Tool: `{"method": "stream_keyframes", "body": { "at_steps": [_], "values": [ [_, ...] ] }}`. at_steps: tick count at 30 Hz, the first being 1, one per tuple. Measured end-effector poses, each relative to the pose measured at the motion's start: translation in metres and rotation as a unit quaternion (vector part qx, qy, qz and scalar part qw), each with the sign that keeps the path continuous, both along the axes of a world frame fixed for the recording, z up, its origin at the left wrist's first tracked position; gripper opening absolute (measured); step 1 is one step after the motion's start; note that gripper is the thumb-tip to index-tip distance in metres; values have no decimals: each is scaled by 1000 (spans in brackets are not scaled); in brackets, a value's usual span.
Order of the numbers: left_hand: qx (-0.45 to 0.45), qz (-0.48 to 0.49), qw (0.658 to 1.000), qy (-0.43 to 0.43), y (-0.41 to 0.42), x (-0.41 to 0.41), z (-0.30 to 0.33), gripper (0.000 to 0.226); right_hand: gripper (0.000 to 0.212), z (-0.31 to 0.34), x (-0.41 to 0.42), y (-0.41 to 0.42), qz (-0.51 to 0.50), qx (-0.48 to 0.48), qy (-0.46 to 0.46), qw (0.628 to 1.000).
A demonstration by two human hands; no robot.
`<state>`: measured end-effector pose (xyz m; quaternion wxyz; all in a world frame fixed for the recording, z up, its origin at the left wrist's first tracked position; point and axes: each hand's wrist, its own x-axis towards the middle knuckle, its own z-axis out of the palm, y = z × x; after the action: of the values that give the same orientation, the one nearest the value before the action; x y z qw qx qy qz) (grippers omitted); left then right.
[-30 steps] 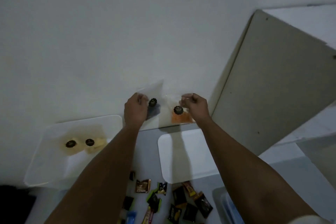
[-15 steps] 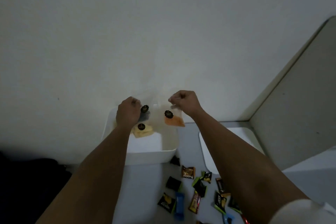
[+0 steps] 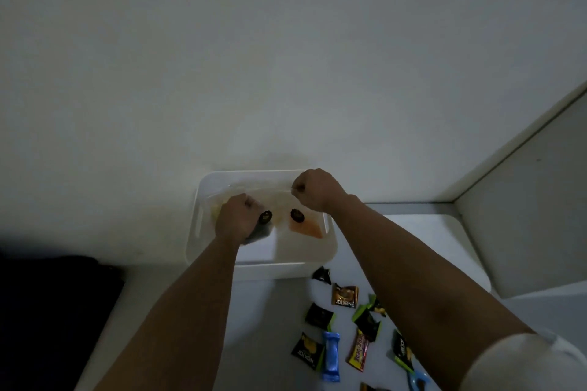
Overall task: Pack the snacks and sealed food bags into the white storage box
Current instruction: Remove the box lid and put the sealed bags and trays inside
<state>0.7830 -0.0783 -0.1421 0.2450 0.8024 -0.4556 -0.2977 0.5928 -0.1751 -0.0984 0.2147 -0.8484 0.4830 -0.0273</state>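
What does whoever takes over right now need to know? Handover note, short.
Left hand: grips a clear sealed bag with dark contents, low inside the white storage box.
Right hand: pinches the top of the sealed bag with orange contents, also over the box.
Done: a yellowish bag appears to lie in the box, partly hidden behind the left hand.
Left: release both bags, then pack the loose snack packets lying on the table in front of the box. The white lid lies to the right.

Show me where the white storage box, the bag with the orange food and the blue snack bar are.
white storage box (image 3: 276, 270): head view, on its near front wall.
bag with the orange food (image 3: 306, 228): head view, on the orange contents.
blue snack bar (image 3: 331, 355): head view, on the wrapper's middle.
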Motion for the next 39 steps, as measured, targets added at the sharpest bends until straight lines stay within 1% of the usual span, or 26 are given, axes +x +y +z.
{"method": "stream_keyframes", "body": {
  "at_steps": [3, 6, 7, 10, 14, 17, 22, 26, 28, 31, 34, 36, 39],
  "values": [
    [6, 9, 1000, 10, -4, -4, -9, 24, 20, -11, 6, -6, 23, 5, 36, 999],
    [22, 9, 999, 30, -11, -5, -22, 25, 34, -21, 12, -14, 41, 15, 62, 997],
    [25, 11, 999, 39, -14, -4, -26, 27, 33, -24, 13, -16, 47, 15, 68, 996],
    [23, 27, 997, 72, -20, -5, -33, 31, 19, -34, 17, -24, 63, -7, 86, 994],
    [7, 31, 993, 115, -25, -4, -36, 26, 20, -42, 20, -27, 70, -31, 93, 993],
    [-19, 41, 989, 143, -30, 4, -50, 20, 21, -47, 21, -28, 69, -45, 91, 992],
    [-35, 48, 986, 158, -32, -1, -41, 12, 21, -52, 20, -30, 51, -67, 91, 992],
    [-29, 87, 985, 145, -31, -5, -37, 4, 22, -53, 18, -28, 55, -75, 108, 990],
    [-17, 99, 986, 132, -27, -7, -29, 12, 24, -53, 16, -26, 52, -78, 115, 989],
    [5, 129, 985, 113, -20, -10, -19, 43, 29, -49, 13, -21, 35, -90, 115, 989],
    [8, 144, 984, 100, -13, -10, -10, 61, 35, -39, 8, -15, 23, -95, 106, 990],
    [16, 156, 983, 91, -7, -10, -3, 65, 37, -31, 2, -9, 20, -100, 101, 990],
    [25, 165, 984, 59, 3, -15, 8, 62, 35, -16, -10, 2, 8, -109, 83, 991]
  ]
}}
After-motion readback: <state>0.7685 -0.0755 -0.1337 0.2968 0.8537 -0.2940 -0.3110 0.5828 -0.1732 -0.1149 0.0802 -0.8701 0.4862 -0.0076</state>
